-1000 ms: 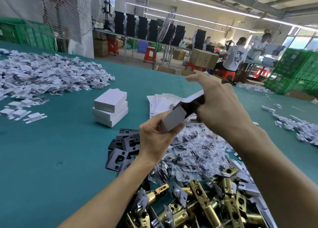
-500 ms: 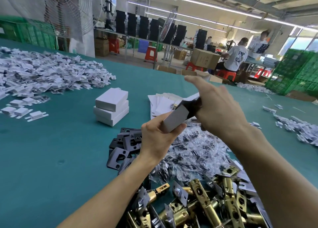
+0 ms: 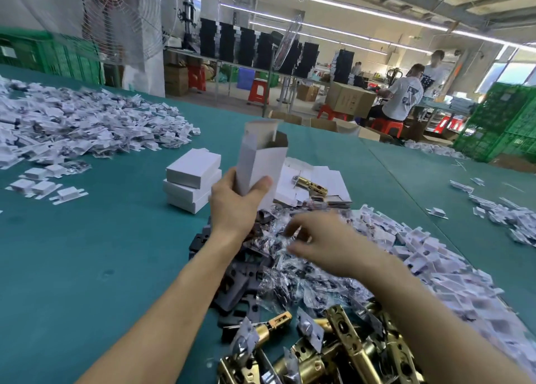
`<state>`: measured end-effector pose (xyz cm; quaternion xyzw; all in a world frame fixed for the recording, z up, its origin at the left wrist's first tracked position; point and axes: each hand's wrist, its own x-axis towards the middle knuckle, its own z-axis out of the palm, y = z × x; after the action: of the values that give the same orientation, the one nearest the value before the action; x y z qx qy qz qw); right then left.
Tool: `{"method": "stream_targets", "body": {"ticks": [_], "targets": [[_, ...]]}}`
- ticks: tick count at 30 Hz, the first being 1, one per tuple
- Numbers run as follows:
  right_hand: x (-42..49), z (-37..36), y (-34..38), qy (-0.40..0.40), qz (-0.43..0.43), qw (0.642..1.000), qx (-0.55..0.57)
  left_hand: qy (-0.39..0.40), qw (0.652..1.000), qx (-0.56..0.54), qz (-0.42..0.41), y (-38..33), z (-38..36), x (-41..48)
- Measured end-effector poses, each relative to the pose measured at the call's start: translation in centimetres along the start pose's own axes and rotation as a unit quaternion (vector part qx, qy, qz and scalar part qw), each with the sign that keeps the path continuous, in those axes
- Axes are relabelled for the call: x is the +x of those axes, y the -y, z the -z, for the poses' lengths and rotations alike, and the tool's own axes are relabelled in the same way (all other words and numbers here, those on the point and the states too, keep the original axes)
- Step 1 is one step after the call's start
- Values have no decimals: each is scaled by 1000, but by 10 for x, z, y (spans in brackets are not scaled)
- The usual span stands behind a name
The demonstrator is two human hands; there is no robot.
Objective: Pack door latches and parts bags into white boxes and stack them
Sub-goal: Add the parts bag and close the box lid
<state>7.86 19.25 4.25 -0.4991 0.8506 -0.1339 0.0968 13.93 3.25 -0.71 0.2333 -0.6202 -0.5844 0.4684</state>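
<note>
Closest to me on the green bench (image 3: 87, 253) lies a heap of brass door latches (image 3: 348, 349), some with silver faceplates, tangled over one another. Just past them sit black strike plates (image 3: 232, 285) on the left and a mound of clear parts bags (image 3: 304, 276) beside them. My right hand (image 3: 327, 244) is down over those bags with its fingers bent toward them; it is blurred, so I cannot tell whether it pinches a bag. My left hand (image 3: 235, 206) grips the lower end of a white box (image 3: 258, 157), held upright above the bags with its top flap open. Behind that hand, three closed white boxes (image 3: 191, 180) are stacked on the bench. To their right lies a sheaf of flat box blanks (image 3: 327, 177) with one brass latch (image 3: 310, 185) resting on top. Far left, a wide scatter of small white pieces (image 3: 72, 128) covers the bench, and a caged fan (image 3: 121, 15) stands beyond it
</note>
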Motion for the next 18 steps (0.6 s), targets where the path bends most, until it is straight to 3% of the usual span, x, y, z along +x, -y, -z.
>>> {"method": "stream_targets", "body": {"ticks": [2, 6, 11, 18], "targets": [[6, -21, 9, 88, 30, 995, -31, -19, 999, -24, -8, -6, 4, 5], [17, -45, 31, 126, 74, 988, -41, -31, 997, -54, -35, -19, 8, 8], [20, -64, 54, 43, 107, 981, -158, -5, 998, -6, -55, -23, 7, 5], [15, -68, 55, 6, 77, 995, -64, 5, 999, 14, -47, -17, 8, 6]]}}
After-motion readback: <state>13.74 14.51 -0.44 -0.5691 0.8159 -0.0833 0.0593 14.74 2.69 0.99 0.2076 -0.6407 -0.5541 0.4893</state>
